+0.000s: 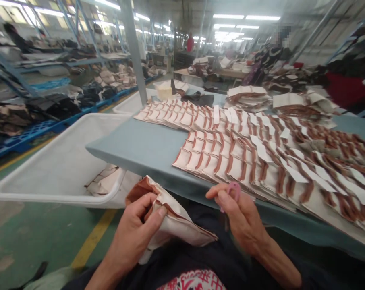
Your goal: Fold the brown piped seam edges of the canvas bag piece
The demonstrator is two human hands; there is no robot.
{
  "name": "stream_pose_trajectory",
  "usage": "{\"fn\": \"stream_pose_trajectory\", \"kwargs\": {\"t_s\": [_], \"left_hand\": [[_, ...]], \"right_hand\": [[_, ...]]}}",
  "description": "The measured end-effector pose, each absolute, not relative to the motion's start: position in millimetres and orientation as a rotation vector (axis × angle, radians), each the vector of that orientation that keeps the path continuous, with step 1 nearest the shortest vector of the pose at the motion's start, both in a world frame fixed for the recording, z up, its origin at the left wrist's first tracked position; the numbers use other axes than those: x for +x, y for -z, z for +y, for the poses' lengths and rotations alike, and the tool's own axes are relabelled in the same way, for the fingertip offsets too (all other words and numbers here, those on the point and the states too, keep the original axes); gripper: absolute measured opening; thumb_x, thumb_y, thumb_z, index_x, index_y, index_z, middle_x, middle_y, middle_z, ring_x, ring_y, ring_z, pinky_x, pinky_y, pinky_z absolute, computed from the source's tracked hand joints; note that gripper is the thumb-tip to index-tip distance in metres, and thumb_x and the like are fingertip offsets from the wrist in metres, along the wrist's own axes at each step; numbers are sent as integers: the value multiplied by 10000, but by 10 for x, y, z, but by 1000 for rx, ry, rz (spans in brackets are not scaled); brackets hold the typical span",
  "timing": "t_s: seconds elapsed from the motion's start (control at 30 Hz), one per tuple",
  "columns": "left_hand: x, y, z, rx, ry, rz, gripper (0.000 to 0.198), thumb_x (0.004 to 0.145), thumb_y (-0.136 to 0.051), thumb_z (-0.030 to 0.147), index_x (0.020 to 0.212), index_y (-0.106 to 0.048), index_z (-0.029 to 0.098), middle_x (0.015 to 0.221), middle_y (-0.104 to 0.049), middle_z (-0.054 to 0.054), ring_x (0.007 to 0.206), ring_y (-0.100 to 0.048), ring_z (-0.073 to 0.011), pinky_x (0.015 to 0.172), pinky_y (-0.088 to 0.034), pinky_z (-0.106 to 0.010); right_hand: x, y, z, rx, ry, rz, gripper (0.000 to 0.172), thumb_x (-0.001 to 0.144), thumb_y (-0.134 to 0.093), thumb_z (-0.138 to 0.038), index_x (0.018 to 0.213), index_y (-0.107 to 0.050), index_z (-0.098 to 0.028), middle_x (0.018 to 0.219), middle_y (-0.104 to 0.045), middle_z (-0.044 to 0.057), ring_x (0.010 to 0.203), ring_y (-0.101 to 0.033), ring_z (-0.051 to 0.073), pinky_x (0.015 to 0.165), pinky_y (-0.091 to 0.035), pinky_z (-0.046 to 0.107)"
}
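My left hand [140, 225] pinches the edge of a cream fabric piece [176, 223] with reddish-brown trim, held over my lap. One brown flap of the piece stands up beyond my fingers. To the right, apart from the fabric, my right hand [241, 213] is closed around small scissors with a pink handle [234, 191]; a finger sits by the handle loop, and the blades point down, partly hidden and blurred. Rows of similar cream pieces with brown edges [212, 155] lie overlapped on the blue-grey table [134, 149] in front of me.
White paper strips [294, 171] lie across the rows. A white plastic bin [49, 161] with some fabric pieces [105, 179] inside stands left of the table. Folded stacks [247, 96] sit farther back. A grey post [135, 52] rises behind the table; a person [268, 56] is at the back right.
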State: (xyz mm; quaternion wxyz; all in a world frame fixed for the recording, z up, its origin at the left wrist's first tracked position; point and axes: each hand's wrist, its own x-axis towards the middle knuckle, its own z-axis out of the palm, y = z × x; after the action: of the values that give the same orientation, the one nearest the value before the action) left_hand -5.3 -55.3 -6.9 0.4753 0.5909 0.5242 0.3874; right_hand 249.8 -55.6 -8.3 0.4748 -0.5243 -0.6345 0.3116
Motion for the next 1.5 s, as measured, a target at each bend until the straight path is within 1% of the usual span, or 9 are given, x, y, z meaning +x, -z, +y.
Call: {"fn": "stream_pose_trajectory", "kwargs": {"t_s": [0.13, 0.3, 0.37, 0.47, 0.67, 0.8, 1.0, 1.17, 1.5], "left_hand": [[-29, -57, -524, 1386, -953, 1290, 305, 916, -698, 461, 856, -755, 168, 747, -704, -11, 657, -593, -154, 593, -471, -207], [54, -49, -414, 1224, -925, 1269, 342, 900, -743, 504, 876, -756, 163, 738, -699, -16, 641, -584, -150, 574, -464, -209], [82, 8, -355, 1164, -911, 1247, 353, 896, -763, 513, 887, -754, 160, 735, -703, -20, 646, -601, -155, 576, -477, -213], [114, 100, -290, 1083, -915, 1221, 346, 880, -802, 499, 909, -753, 157, 765, -728, -24, 656, -617, -152, 592, -497, -210], [149, 211, -237, 983, -927, 1219, 359, 868, -831, 489, 942, -761, 145, 749, -708, -11, 652, -613, -144, 595, -506, -204], [158, 261, -205, 979, -920, 1220, 379, 877, -824, 513, 931, -766, 142, 795, -742, -29, 668, -618, -145, 613, -516, -209], [130, 321, -184, 947, -920, 1221, 385, 870, -839, 538, 927, -762, 165, 795, -750, -20, 681, -618, -143, 614, -513, -197], [81, 347, -195, 947, -939, 1229, 397, 871, -835, 552, 903, -748, 165, 771, -716, -5, 652, -584, -125, 598, -485, -185], [-73, 389, -310, 1051, -959, 1160, 382, 976, -698, 568, 889, -712, 196, 774, -660, 1, 670, -540, -143, 580, -441, -208]], "right_hand": [[2308, -106, -412, -1195, -700, -1345, 434, 1022, -610, -531, 788, -750, -194, 645, -630, 2, 550, -565, 134, 537, -486, 248], [2169, -114, -387, -1042, -1097, -1174, 274, 949, -754, -461, 929, -751, -188, 594, -664, -24, 427, -526, 93, 401, -409, 186], [2114, -46, -386, -1011, -1136, -1185, 171, 922, -793, -365, 961, -765, -201, 641, -718, -19, 437, -564, 94, 409, -437, 181], [2053, 80, -354, -1001, -981, -1273, 89, 912, -793, -257, 988, -780, -212, 770, -799, -2, 559, -698, 131, 526, -562, 207], [2114, 242, -265, -1009, -858, -1502, 161, 921, -748, -146, 1074, -752, -195, 865, -834, 0, 666, -765, 128, 642, -603, 182], [2185, 308, -240, -1052, -855, -1648, 275, 976, -672, -163, 1247, -711, -154, 806, -805, 11, 587, -714, 119, 573, -556, 197], [2241, 318, -202, -1086, -925, -1809, 243, 1050, -545, -187, 1214, -714, -125, 678, -690, -24, 554, -618, 114, 560, -483, 219], [2241, 251, -211, -1116, -948, -1866, 205, 1071, -509, -177, 934, -661, -196, 734, -694, -27, 610, -627, 98, 541, -416, 217], [2050, 272, -296, -1106, -766, -1865, 146, 1032, -600, -176, 914, -686, -180, 718, -705, -27, 542, -592, 90, 528, -410, 212]]}}
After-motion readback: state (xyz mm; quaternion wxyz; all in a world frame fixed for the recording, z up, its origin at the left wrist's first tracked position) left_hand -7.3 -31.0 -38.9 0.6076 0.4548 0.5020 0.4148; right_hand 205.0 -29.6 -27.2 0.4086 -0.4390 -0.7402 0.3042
